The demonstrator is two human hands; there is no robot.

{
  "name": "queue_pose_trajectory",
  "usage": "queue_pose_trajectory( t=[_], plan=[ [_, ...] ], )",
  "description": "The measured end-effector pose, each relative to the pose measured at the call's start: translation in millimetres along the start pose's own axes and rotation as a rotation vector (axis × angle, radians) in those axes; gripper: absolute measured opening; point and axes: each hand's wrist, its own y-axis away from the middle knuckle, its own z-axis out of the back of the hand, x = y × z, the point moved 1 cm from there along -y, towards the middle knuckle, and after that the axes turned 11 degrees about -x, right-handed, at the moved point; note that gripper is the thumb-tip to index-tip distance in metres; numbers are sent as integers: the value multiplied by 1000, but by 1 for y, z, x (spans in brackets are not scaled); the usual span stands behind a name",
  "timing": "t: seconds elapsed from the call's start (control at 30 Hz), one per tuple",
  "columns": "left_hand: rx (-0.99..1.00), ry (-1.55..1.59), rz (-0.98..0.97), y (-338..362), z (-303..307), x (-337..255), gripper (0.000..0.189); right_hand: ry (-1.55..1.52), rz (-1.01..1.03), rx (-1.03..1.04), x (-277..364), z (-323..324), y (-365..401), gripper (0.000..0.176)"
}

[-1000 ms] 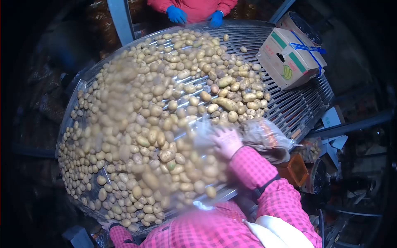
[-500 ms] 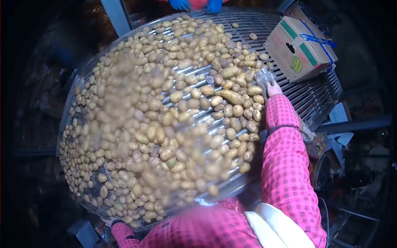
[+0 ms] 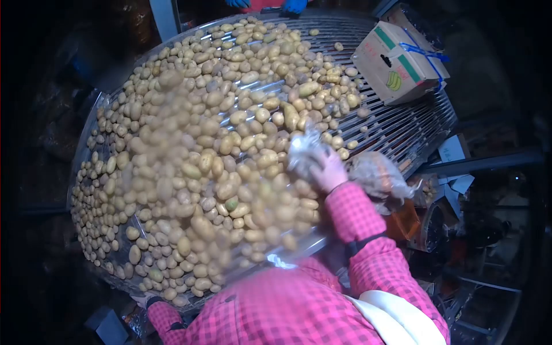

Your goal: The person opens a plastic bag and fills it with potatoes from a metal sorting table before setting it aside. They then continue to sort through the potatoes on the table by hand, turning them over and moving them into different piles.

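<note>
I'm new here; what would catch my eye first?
First, the great spread of potatoes covering most of the slatted table. Next, the wearer's right hand over the potatoes' near right side, in a bright pink checked sleeve, with crumpled plastic at its fingers. Beyond it, on the table's far right, sits a blue-strapped cardboard box printed with bananas.

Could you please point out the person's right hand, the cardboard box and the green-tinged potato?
Right hand (image 3: 331, 171): head view, on the back of the hand.
Cardboard box (image 3: 397, 65): head view, on its printed side.
Green-tinged potato (image 3: 231, 204): head view, on its green skin.
</note>
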Motion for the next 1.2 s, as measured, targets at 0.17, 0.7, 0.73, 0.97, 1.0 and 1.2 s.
queue_pose_trajectory(
  t=[0.17, 0.7, 0.73, 0.97, 1.0, 1.2],
  plan=[
    [7, -11, -23, 3, -1, -2, 62, 130, 235, 131, 82, -1, 41, 67],
    [264, 1190, -179, 170, 62, -163, 37, 604, 190, -15, -108, 86, -70, 32],
    [334, 1137, -265, 207, 75, -187, 37, 504, 280, -68, -108, 83, -84, 31],
    [1336, 1192, -415, 423, 100, -291, 37, 449, 699, -152, -95, -4, -159, 26],
    [1415, 1155, -280, 447, 110, -296, 39, 407, 656, -154, -98, -7, -166, 27],
    [1754, 1087, -146, 498, 88, -300, 39, 220, 737, -51, -104, -13, -178, 34]
  ],
)
